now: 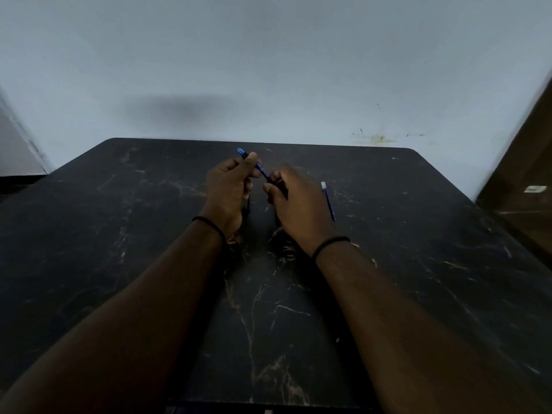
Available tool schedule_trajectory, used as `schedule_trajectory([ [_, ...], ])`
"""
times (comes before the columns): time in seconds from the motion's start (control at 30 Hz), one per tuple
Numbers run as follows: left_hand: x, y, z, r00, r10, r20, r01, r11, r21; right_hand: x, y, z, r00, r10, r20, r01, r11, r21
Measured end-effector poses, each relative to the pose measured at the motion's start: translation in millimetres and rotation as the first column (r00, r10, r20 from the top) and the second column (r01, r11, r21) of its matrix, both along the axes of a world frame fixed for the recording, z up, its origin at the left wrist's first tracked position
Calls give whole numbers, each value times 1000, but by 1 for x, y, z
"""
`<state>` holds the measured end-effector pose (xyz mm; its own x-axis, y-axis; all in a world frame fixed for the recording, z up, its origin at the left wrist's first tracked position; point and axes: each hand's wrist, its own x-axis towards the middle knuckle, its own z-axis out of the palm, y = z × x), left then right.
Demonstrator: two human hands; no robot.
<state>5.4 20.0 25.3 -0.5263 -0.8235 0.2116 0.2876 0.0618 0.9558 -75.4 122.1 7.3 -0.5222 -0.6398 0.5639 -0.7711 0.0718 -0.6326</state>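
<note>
Head view, one frame.

Both forearms reach in from the bottom corners and meet at centre frame, just above the middle of the table [119, 234], which is black with pale veins.

The left hand [230, 186] has its fingers curled round the upper part of a blue pen [262, 171]. The pen's bright blue end pokes out past the knuckles, toward the upper left. The pen slants down to the right, across the small gap between the hands.

The right hand [295, 201] pinches the pen's lower end with thumb and fingertips, the other fingers folded in. Something dark sits among those fingers. Cannot tell what it is.

The pen is held off the table, bridging the two hands, which are close but not touching.

A second pen [328, 201], blue with a white tip, lies flat on the table just right of the right hand, apart from it.

There is a thin black band on each wrist: left [209, 224], right [330, 243].

A pale wall [268, 70] fills the top half of the frame. A brown door [525, 162] stands at the right edge with a small pale label [534, 189], too blurred to read.
</note>
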Motion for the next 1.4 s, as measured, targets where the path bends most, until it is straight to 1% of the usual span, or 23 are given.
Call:
schedule_trajectory([
  [0.13, -1, -3, -1, 1000, 14, 27, -13, 999, -31, -1, 2, 0, 999, -49, -2, 49, 999, -12],
  [0.27, 1, -4, -1, 997, 50, 54, -48, 998, -51, -3, 7, 1, 993, -102, -63, 104, 995, 15],
  [0.43, -1, 0, 0, 993, 83, 82, -77, 995, -69, -5, 9, 1, 984, -148, -95, 151, 988, 28],
  [0.57, -1, 1, 0, 992, 90, 85, -87, 995, -47, -6, 8, 1, 971, -191, -145, 191, 982, -14],
  [0.63, -1, 0, 0, 993, 78, 92, -76, 997, -29, -3, 8, 1, 973, -173, -152, 168, 985, -46],
  [0.73, 0, -1, -2, 994, 37, 102, -35, 999, -20, 1, 8, 2, 982, -155, -108, 148, 987, -65],
  [0.87, -3, 3, -3, 991, -6, 137, 13, 999, -48, -1, 7, 3, 987, -154, -52, 152, 988, -41],
  [0.93, -4, 5, -3, 991, -8, 131, 15, 999, -47, -2, 6, 3, 992, -123, 4, 123, 992, -30],
  [1.03, -3, 5, -3, 992, 6, 127, 0, 999, -50, -2, 3, 2, 993, -109, 47, 111, 993, -38],
  [1.23, -3, 4, -4, 993, 7, 121, -1, 999, -52, -2, 1, -1, 989, -105, 105, 113, 991, -68],
  [1.4, -3, 2, -5, 992, -1, 127, 8, 998, -57, -1, 3, -1, 990, -115, 84, 122, 990, -74],
])
